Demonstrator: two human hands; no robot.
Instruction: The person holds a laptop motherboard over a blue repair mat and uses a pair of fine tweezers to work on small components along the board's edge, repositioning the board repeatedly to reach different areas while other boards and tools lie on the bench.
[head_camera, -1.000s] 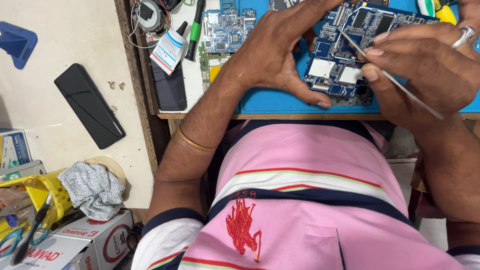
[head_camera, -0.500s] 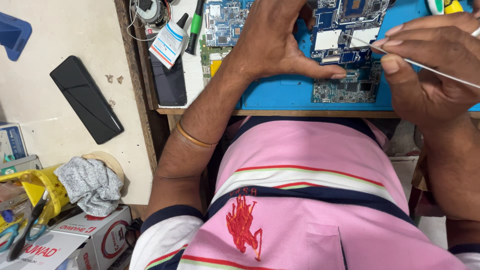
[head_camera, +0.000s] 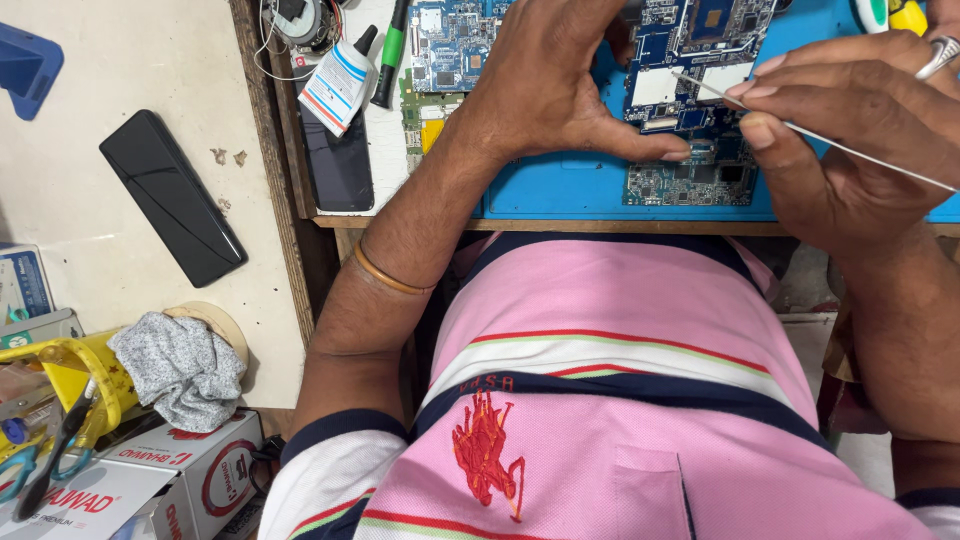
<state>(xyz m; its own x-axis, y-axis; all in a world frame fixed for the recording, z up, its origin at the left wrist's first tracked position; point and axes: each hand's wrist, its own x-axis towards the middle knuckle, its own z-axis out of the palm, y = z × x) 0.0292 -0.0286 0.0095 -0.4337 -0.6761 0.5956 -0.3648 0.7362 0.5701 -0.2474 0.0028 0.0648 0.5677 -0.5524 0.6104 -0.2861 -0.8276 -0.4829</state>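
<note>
Both hands are sitting a touch lower in view than half a second ago, and the thin metal probe (head_camera: 800, 128) is now lying flatter, its tip drawn in onto the blue circuit board (head_camera: 690, 110) beside one of the pale shield plates. That board is resting on the blue mat (head_camera: 560, 190) at the front edge of the surface (head_camera: 400, 222), right above the person's pink striped shirt (head_camera: 640, 400). The left hand (head_camera: 560, 85) is arching over the board's left side, thumb stretched out flat and pressing down along the lower edge, so it is bracing the board rather than closing around it. The right hand (head_camera: 850, 130) is pinching the probe between thumb and fingertips, pen-style, with the long shaft trailing off to the right edge of view. By the look of it, this is the fine-work step: poking or prying at a small part near the shield while the board is being held still. What comes next seems to call for a steady, light touch at the tip and firm thumb pressure so the board is not skating on the mat. Over to the left, a second smaller board (head_camera: 450, 45), a green-capped pen (head_camera: 392, 50), a small squeeze bottle (head_camera: 338, 85) and a dark phone (head_camera: 338, 165) are lying on the surface, and another black phone (head_camera: 172, 198) is lying down on the floor.
</note>
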